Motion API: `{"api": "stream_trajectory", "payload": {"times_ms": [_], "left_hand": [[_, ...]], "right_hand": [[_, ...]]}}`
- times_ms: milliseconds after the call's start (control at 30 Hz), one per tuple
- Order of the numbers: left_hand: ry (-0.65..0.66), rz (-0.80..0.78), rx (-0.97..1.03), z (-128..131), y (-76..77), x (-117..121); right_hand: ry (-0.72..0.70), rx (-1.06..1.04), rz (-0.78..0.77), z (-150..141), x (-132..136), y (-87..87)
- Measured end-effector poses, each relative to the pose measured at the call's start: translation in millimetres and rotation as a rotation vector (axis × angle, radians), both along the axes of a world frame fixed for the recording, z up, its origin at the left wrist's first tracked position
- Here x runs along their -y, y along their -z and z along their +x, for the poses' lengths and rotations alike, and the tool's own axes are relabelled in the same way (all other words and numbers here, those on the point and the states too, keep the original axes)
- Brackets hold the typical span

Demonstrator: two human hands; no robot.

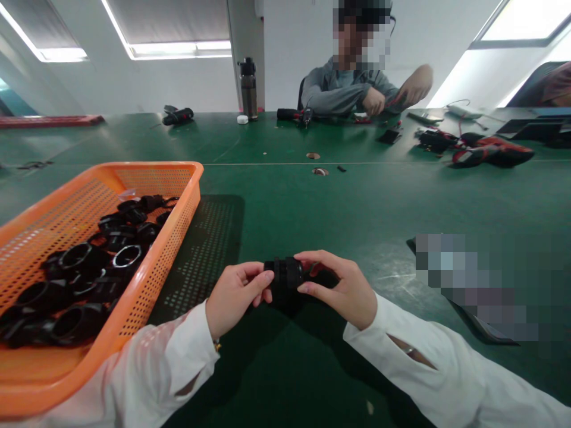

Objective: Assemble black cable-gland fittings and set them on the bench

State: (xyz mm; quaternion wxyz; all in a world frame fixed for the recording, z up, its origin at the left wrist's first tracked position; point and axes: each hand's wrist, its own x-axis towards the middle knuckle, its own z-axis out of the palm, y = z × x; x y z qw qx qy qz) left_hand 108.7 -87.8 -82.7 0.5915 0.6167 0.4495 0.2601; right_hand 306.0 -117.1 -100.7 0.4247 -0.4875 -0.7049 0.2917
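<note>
Between my two hands is a small black ribbed cylindrical part (286, 273), held sideways just over the green table. My left hand (241, 291) pinches its left end between thumb and fingers. At the other end, the thumb and fingertips of my right hand (341, 285) are closed on the part's rim. To the left stands an orange perforated basket (178, 261) with several black ring-shaped parts (84, 258) heaped inside. The exact kind of the held part cannot be made out.
A flat dark-edged object (473, 297), mostly blurred out, lies at the right. Across the green table (285, 220), a person in a grey jacket (330, 89) handles small parts. A dark bottle (248, 89), black tools (178, 116) and a red-and-black tool (493, 151) are at the back.
</note>
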Motion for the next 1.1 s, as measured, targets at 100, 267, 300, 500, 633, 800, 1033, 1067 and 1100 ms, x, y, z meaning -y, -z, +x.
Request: {"api": "stream_trajectory", "payload": {"times_ms": [100,267,300,500,633,800,1033,1067,1100], "left_hand": [[-0.011,-0.014,0.010,0.1,0.3,-0.2],[-0.023,-0.033,0.021,0.6,1.2,0.5],[-0.026,-0.034,0.018,0.8,1.2,0.8],[-0.030,-0.026,0.016,1.0,1.5,1.7],[-0.023,-0.028,0.013,-0.2,2.2,1.4],[-0.010,-0.031,0.024,-0.8,3.1,0.7],[0.004,-0.038,0.020,-0.8,1.9,1.0],[0.006,-0.036,0.017,-0.8,1.9,1.0],[0.007,-0.033,0.014,-0.8,1.9,0.9]], "right_hand": [[-0.015,-0.008,0.001,0.7,-0.5,-0.3],[-0.028,-0.019,0.003,1.5,-0.6,0.2],[-0.021,-0.021,0.000,1.4,-0.5,0.3],[0.007,-0.043,0.020,0.3,-0.2,0.5],[0.000,-0.033,0.030,0.9,-0.3,0.7],[-0.013,-0.035,0.035,1.2,-0.3,0.8],[-0.018,-0.038,0.022,0.5,-0.5,-0.6],[-0.018,-0.037,0.019,0.6,-0.6,-0.7],[-0.018,-0.039,0.016,0.7,-0.6,-0.6]]}}
